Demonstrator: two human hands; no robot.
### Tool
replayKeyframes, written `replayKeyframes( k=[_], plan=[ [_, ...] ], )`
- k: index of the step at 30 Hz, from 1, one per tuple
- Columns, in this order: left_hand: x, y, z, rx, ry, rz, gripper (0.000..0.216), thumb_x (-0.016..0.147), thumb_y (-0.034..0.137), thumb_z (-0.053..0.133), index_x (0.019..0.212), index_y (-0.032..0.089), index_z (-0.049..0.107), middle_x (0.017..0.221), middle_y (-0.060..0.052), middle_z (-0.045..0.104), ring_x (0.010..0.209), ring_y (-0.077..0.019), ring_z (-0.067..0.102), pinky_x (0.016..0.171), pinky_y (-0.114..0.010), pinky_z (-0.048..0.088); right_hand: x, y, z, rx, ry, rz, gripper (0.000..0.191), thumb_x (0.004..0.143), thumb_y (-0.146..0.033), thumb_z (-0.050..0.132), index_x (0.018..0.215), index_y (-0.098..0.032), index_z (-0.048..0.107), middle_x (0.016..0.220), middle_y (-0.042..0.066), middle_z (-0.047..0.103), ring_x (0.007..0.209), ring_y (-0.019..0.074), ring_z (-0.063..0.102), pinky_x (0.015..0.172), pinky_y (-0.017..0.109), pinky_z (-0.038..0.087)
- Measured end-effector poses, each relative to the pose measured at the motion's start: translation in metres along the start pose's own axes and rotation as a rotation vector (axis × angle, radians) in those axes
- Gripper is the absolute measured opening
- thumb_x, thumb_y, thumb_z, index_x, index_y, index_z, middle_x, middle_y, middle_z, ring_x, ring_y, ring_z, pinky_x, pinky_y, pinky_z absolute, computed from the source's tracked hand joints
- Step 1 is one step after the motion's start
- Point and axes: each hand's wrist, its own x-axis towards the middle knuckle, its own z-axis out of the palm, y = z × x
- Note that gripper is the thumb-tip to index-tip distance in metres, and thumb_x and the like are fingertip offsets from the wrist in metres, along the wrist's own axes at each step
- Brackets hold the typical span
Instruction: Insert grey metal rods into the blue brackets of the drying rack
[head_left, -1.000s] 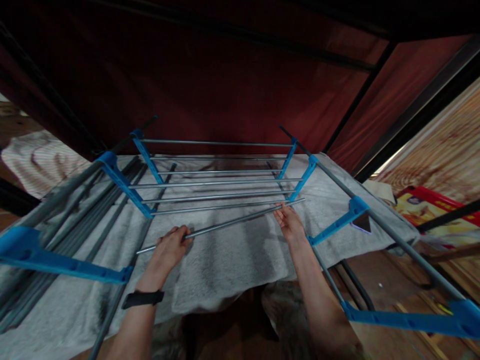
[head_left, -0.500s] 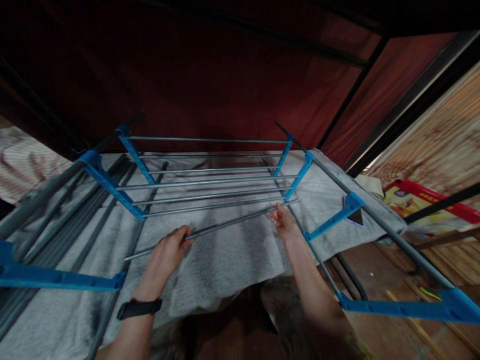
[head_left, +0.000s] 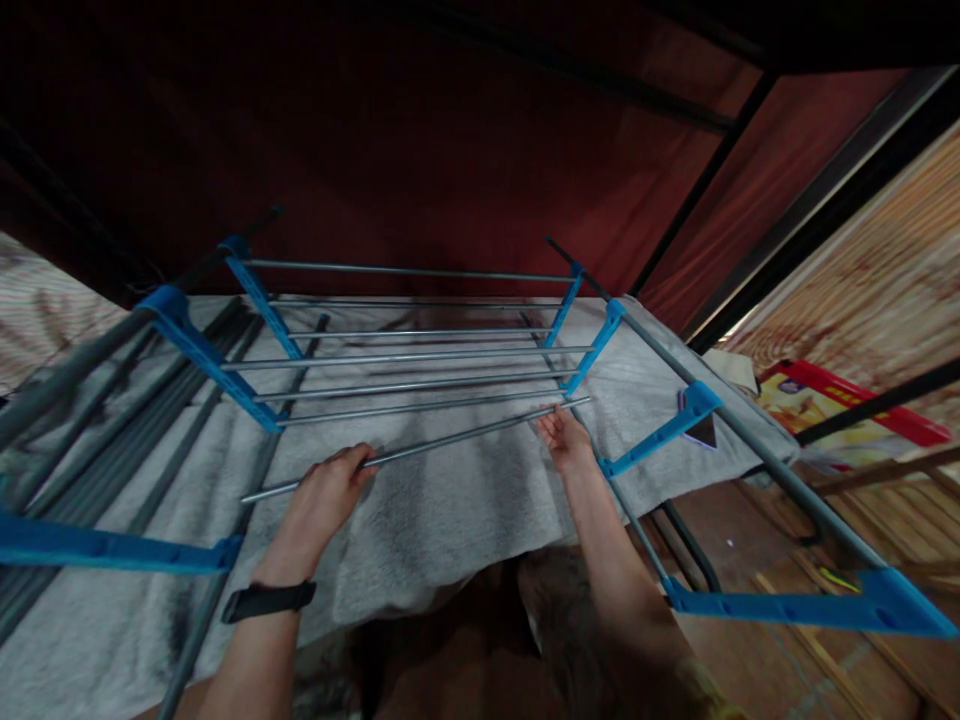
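Note:
A thin grey metal tube (head_left: 450,437) lies slantwise between my hands, its right end higher in the view than its left. My left hand (head_left: 330,493) is wrapped round it near the left end. My right hand (head_left: 564,437) pinches it near the right end, thumb and fingertips on the tube. Behind it stands a rack frame with blue plastic brackets (head_left: 592,347) joined by several crossbars (head_left: 420,356). Nearer me, a blue bracket (head_left: 660,432) at right and another blue bracket (head_left: 112,549) at left have no crossbar between them.
Several loose grey tubes (head_left: 127,440) lie at left on the grey fleecy cover (head_left: 450,520). A dark flat object (head_left: 701,430) rests behind the right bracket. A red and yellow box (head_left: 832,410) stands at far right. Dark red fabric (head_left: 420,150) hangs behind the rack.
The view has shifted slightly. Both hands keep their hold on the tube, which stays almost in the same place against the rack.

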Motion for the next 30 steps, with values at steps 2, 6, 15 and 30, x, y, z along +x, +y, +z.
replayKeyframes(
  k=[2, 6, 15, 30],
  plan=[
    [0.001, 0.001, -0.001, 0.011, 0.006, 0.006, 0.032, 0.091, 0.034, 0.038, 0.109, 0.021, 0.061, 0.106, -0.009, 0.071, 0.094, -0.0260, 0.067, 0.080, -0.033, 0.047, 0.002, -0.003, 0.000, 0.004, 0.003, 0.000, 0.018, 0.093, -0.015, 0.052, 0.078, -0.019, 0.061, 0.065, -0.002, 0.071, 0.055, 0.0074, 0.066, 0.060, 0.018, 0.059],
    [0.008, 0.000, 0.003, -0.008, 0.016, 0.018, 0.036, 0.091, 0.037, 0.037, 0.110, 0.021, 0.063, 0.106, -0.010, 0.071, 0.095, -0.0266, 0.067, 0.082, -0.034, 0.047, 0.007, -0.010, -0.003, 0.009, 0.016, 0.014, 0.019, 0.093, -0.014, 0.052, 0.076, -0.020, 0.060, 0.062, -0.003, 0.069, 0.052, 0.0071, 0.064, 0.060, 0.018, 0.058],
    [0.035, -0.003, 0.019, -0.118, 0.020, 0.028, 0.038, 0.088, 0.046, 0.044, 0.111, 0.024, 0.066, 0.108, -0.006, 0.071, 0.099, -0.0236, 0.065, 0.090, -0.034, 0.048, 0.023, -0.010, -0.020, 0.027, 0.033, -0.022, 0.015, 0.083, -0.017, 0.063, 0.070, -0.021, 0.057, 0.059, -0.006, 0.066, 0.053, 0.0079, 0.064, 0.064, 0.021, 0.058],
    [0.036, 0.042, 0.022, 0.097, 0.206, 0.094, 0.028, 0.094, 0.029, 0.045, 0.110, 0.019, 0.067, 0.106, -0.010, 0.069, 0.101, -0.0254, 0.062, 0.094, -0.039, 0.043, 0.035, -0.013, -0.018, -0.011, 0.015, 0.029, 0.016, 0.080, -0.012, 0.061, 0.070, -0.021, 0.054, 0.063, -0.003, 0.070, 0.058, 0.0110, 0.067, 0.070, 0.029, 0.061]
  ],
)
